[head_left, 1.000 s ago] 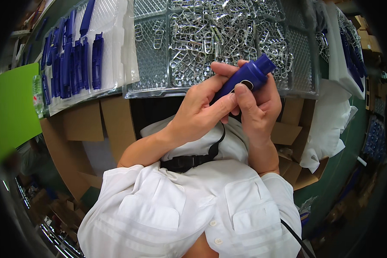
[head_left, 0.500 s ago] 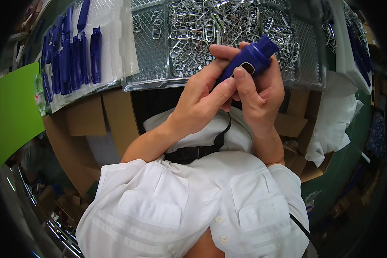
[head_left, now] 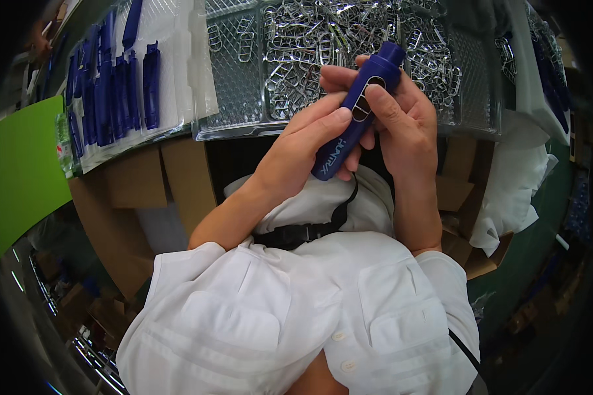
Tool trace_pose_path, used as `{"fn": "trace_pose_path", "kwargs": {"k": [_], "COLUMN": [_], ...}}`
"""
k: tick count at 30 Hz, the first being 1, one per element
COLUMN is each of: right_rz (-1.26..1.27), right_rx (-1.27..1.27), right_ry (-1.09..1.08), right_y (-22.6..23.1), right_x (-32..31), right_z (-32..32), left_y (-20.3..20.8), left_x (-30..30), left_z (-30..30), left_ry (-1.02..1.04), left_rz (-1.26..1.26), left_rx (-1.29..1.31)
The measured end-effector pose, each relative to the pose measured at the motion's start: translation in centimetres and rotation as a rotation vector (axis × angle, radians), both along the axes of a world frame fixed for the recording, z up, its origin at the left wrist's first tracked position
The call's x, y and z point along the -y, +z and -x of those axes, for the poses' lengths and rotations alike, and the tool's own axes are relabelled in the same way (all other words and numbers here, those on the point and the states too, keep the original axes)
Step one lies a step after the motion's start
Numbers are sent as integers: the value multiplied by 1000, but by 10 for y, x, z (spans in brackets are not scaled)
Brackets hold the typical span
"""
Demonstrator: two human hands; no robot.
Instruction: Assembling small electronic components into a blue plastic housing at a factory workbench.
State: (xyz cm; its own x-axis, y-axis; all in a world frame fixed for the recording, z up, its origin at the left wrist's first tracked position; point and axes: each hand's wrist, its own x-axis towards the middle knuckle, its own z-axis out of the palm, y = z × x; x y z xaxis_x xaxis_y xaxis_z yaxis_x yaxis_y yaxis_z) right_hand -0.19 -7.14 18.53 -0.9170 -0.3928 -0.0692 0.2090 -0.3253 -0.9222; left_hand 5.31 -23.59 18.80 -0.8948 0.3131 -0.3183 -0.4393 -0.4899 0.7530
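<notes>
Both my hands hold a dark blue plastic tube-shaped handle, tilted with its narrower stepped end away from me to the right. Pale lettering runs along its near end. A silver oval frame with crossbars sits on the upper face, around the oval opening. My left hand grips the handle's left side, thumb on top below the frame. From the right, my right hand wraps its far part, its thumb pressed on the frame's upper end. Some fingers are hidden beneath the handle.
Beyond my hands a clear plastic tray holds a heap of silver frames. Blue half-shells lie on white sheeting at left, near a clear bottle and a green panel. Cardboard boxes stand below the table edge.
The handle has turned more upright and its lettered near end now shows. My left thumb has slid off the opening, exposing the barred frame; my right thumb has moved up onto the frame's top.
</notes>
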Motion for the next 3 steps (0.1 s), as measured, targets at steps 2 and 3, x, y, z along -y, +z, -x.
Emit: {"fn": "trace_pose_path", "kwargs": {"k": [2,3], "right_rz": [74,127], "right_rx": [81,68], "right_ry": [41,26], "right_y": [5,8], "right_x": [-1,2], "right_z": [-2,-4], "left_y": [7,7], "left_x": [1,1], "left_z": [-5,-7], "left_ry": [-9,-23], "left_rz": [-52,-106], "left_rx": [83,53]}}
